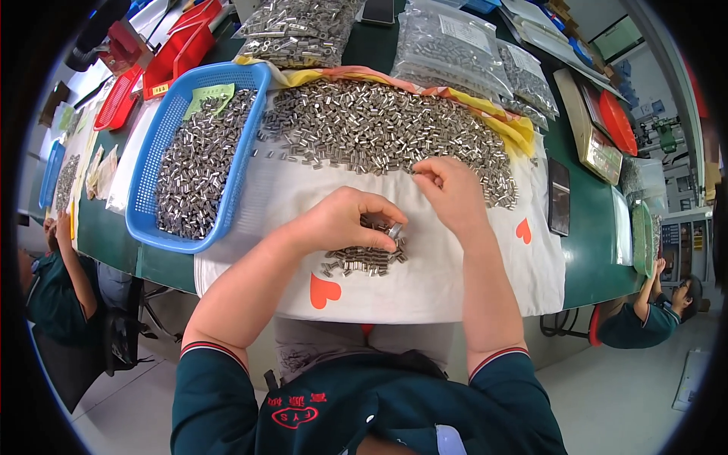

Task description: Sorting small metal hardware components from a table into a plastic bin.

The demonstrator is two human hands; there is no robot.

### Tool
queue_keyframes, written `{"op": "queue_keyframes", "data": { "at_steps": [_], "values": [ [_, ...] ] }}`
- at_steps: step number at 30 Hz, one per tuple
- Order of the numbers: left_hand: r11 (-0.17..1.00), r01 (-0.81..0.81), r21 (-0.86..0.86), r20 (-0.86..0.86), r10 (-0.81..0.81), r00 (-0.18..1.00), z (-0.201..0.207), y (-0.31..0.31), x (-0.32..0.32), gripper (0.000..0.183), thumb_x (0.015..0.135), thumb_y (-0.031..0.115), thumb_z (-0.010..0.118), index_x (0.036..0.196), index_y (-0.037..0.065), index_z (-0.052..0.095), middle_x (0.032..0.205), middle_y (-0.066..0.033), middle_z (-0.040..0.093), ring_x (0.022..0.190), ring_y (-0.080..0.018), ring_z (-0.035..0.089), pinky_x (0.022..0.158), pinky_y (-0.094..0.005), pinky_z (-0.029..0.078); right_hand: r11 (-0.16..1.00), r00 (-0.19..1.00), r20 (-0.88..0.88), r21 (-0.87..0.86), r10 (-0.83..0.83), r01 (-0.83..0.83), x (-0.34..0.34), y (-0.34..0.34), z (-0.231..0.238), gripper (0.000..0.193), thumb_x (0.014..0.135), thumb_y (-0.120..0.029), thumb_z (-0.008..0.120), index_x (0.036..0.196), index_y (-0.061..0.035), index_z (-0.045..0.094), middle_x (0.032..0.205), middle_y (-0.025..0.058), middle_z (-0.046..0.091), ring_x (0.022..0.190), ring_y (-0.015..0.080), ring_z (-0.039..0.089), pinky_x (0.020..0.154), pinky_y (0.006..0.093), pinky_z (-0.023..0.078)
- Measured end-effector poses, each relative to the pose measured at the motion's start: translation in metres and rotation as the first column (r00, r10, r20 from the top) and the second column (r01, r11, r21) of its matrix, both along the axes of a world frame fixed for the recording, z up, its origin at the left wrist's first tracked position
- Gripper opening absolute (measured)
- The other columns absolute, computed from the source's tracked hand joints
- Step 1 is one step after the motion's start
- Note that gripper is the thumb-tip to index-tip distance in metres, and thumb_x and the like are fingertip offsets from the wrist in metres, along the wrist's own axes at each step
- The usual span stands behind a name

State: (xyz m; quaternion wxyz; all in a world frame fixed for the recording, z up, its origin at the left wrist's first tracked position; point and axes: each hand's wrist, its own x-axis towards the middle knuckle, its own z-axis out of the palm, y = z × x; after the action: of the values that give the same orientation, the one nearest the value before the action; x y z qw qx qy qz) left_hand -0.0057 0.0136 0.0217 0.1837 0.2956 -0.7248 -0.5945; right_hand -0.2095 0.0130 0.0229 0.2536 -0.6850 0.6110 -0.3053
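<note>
Short silvery metal cylinders lie in a large pile (364,125) across the far part of a white cloth (258,258). Closer to me is a smaller heap of cylinders (364,262), partly hidden under my left hand (341,220). Between its thumb and index finger that hand grips a shiny metal piece (395,231), round and a bit wider than the loose cylinders. My right hand (455,197) is at the near edge of the large pile, its fingers pinched together. Whatever sits in that pinch is too small to make out.
Left of the cloth stands a blue basket (136,197) filled with cylinders. A yellow-orange cloth roll (447,92) borders the pile's far side, with bags of metal parts (455,45) behind it. A dark phone (559,197) lies at right. Co-workers sit on both sides.
</note>
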Motion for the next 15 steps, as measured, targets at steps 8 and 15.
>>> {"op": "queue_keyframes", "data": {
  "at_steps": [8, 15],
  "values": [
    [0.98, -0.104, 0.167, -0.146, 0.129, 0.981, -0.016, -0.005, -0.001, 0.035, 0.069, 0.007, 0.072, 0.101, 0.004, 0.06, 0.085, -0.0011, 0.061, 0.076, -0.0071, 0.056, 0.072, -0.0224, 0.047, 0.974, 0.922, -0.383, -0.224, -0.054, -0.036, 0.021, -0.005, -0.016, 0.004, 0.07, -0.011, 0.061, 0.072, -0.0077, 0.061, 0.073, 0.0069, 0.056, 0.076, 0.0254, 0.053, 0.07, 0.0357, 0.043],
    [0.903, -0.236, 0.358, -0.214, 0.325, 0.921, -0.018, -0.013, 0.001, 0.036, 0.073, -0.004, 0.064, 0.107, 0.0, 0.053, 0.095, -0.0038, 0.06, 0.082, -0.0087, 0.057, 0.073, -0.0218, 0.048, 0.97, 0.918, -0.397, -0.21, 0.028, -0.121, 0.019, 0.009, -0.011, 0.005, 0.069, -0.01, 0.062, 0.072, -0.0064, 0.06, 0.072, 0.0081, 0.056, 0.075, 0.0261, 0.053, 0.069, 0.0372, 0.043]
  ]
}}
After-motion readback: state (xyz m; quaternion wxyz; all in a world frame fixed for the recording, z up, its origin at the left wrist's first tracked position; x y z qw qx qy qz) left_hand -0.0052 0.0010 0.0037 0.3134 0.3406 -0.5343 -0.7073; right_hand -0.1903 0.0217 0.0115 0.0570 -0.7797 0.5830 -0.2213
